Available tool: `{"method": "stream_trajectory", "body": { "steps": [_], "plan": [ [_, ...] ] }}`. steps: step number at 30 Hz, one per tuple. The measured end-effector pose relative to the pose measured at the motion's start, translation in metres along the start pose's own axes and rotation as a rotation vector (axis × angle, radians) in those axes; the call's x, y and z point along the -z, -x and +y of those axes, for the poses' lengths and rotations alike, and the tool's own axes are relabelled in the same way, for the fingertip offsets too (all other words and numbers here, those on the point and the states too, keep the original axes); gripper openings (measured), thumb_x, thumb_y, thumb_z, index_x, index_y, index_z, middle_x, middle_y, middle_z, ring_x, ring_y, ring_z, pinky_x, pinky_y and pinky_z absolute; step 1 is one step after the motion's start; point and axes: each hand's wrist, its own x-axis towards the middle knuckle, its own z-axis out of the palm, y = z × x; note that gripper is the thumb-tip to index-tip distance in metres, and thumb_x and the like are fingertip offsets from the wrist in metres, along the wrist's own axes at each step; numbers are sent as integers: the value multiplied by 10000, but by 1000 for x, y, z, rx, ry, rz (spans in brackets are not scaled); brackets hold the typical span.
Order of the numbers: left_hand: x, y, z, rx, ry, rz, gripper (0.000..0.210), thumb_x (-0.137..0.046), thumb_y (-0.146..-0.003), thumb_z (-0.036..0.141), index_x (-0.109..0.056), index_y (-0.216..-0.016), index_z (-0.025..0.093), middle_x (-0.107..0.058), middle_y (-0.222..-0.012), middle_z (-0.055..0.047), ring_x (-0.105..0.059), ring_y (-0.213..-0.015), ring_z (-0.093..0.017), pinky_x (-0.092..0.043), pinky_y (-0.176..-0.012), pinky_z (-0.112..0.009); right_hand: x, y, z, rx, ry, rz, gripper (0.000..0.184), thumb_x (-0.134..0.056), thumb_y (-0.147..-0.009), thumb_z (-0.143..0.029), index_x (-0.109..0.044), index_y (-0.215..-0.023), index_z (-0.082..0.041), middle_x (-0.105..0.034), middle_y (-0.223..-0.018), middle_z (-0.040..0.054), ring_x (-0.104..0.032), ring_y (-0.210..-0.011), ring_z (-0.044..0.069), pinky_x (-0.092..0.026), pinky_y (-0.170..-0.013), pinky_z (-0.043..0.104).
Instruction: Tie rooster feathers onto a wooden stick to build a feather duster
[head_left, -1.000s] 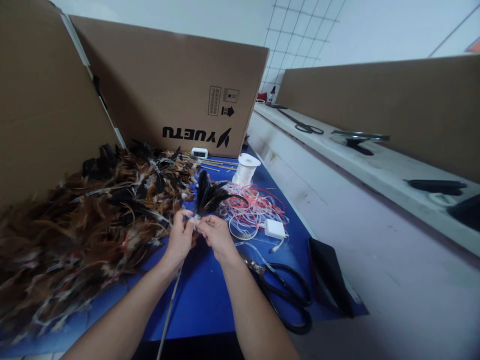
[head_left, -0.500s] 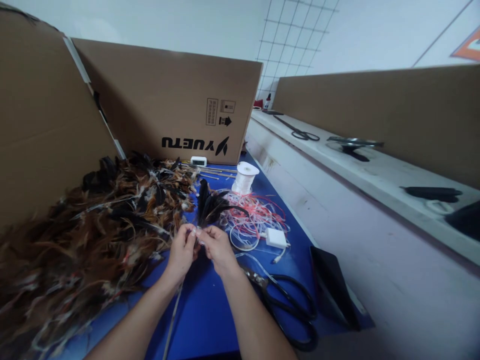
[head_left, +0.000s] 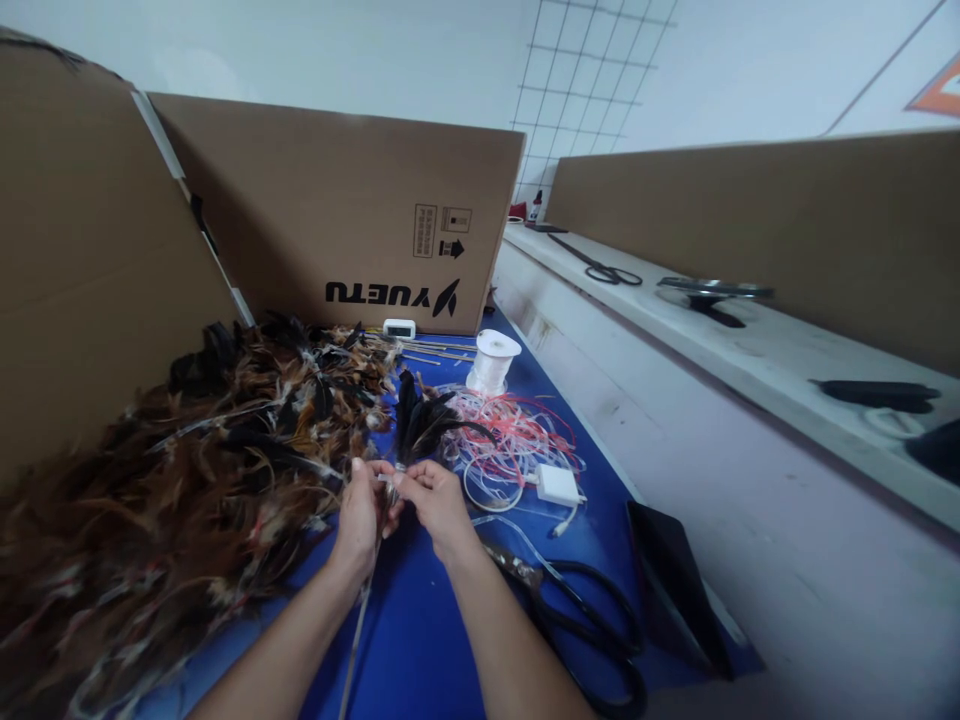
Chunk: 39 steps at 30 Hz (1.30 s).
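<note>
A bunch of black feathers (head_left: 418,420) stands upright on a thin stick (head_left: 355,630) that slants down toward me. My left hand (head_left: 361,515) is closed round the stick just below the feathers, thumb raised. My right hand (head_left: 439,502) pinches at the pale wrapped base of the bunch, fingertips almost meeting the left ones. A short whitish strip shows between the two hands; its ends are hidden by the fingers. Close to the right forearm lie large black-handled scissors (head_left: 592,610), their blades partly covered by the arm.
Brown and black feathers (head_left: 187,500) are heaped on the left of the blue table (head_left: 420,640). Red and clear strips (head_left: 517,435), a white spool (head_left: 495,365) and a white adapter (head_left: 559,484) lie right. Cardboard panels (head_left: 300,200) stand behind. A dark object (head_left: 675,585) rests at the right edge.
My left hand has turned and its thumb has lifted off the feather base. The bunch has come slightly lower, and a whitish strip now shows between the hands. The view has shifted slightly.
</note>
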Motion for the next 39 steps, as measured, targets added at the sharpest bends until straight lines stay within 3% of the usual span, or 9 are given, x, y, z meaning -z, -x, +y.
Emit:
{"method": "stream_trajectory", "body": {
  "steps": [3,8,13,16,20,27,34,39],
  "plan": [
    [-1,0,0,-18,-77,29,414,-509,-757,606,-463,-783,195,-451,-480,71,-369,-333,-72,-229,-267,-145,-1,-1,3,23,-12,-8,267,-733,-615,-327,-529,-660,-161,-533,-461,-55,-469,-383,82,-360,-450,217],
    [-1,-2,-4,-79,-205,-6,367,-607,-727,519,-436,-744,196,-411,-527,88,-366,-366,-52,-228,-283,-133,1,-3,6,72,19,21,221,-711,-611,-291,-539,-653,-159,-502,-449,-74,-437,-395,67,-344,-442,201],
    [0,-1,-5,-52,-169,-8,413,-632,-708,500,-463,-955,214,-441,-551,89,-373,-399,-64,-242,-316,-139,1,-1,3,97,49,27,185,-682,-635,-265,-526,-659,-168,-476,-429,-87,-425,-372,66,-315,-404,189],
    [1,1,-2,5,-149,-70,483,-650,-698,492,-526,-1041,175,-445,-559,70,-366,-431,-62,-245,-349,-143,1,0,1,119,60,6,163,-659,-662,-272,-535,-681,-170,-515,-444,-72,-450,-378,78,-330,-411,195],
    [3,2,3,70,-136,-138,402,-655,-712,475,-610,-932,142,-408,-555,61,-328,-460,-43,-241,-400,-137,3,0,2,158,141,-2,136,-635,-693,-278,-564,-699,-161,-536,-461,-57,-461,-402,84,-342,-439,200],
    [6,2,7,70,-100,-191,312,-651,-731,439,-604,-816,142,-462,-621,35,-330,-498,-42,-256,-427,-136,11,7,-12,236,317,-77,181,-517,-790,-285,-639,-748,-157,-528,-536,-40,-459,-488,89,-360,-507,210],
    [6,1,10,57,-133,-186,307,-652,-722,428,-585,-784,136,-418,-585,50,-308,-479,-45,-237,-408,-140,12,13,-20,220,446,-119,180,-544,-758,-246,-665,-865,-167,-568,-586,-32,-458,-510,95,-367,-511,215],
    [15,-7,10,-17,-147,-136,286,-649,-720,408,-547,-706,141,-394,-545,59,-296,-456,-40,-246,-405,-137,13,43,-41,376,766,-128,258,-460,-852,-222,-633,-1042,-218,-631,-689,-14,-549,-612,122,-437,-628,243]
  ]
}}
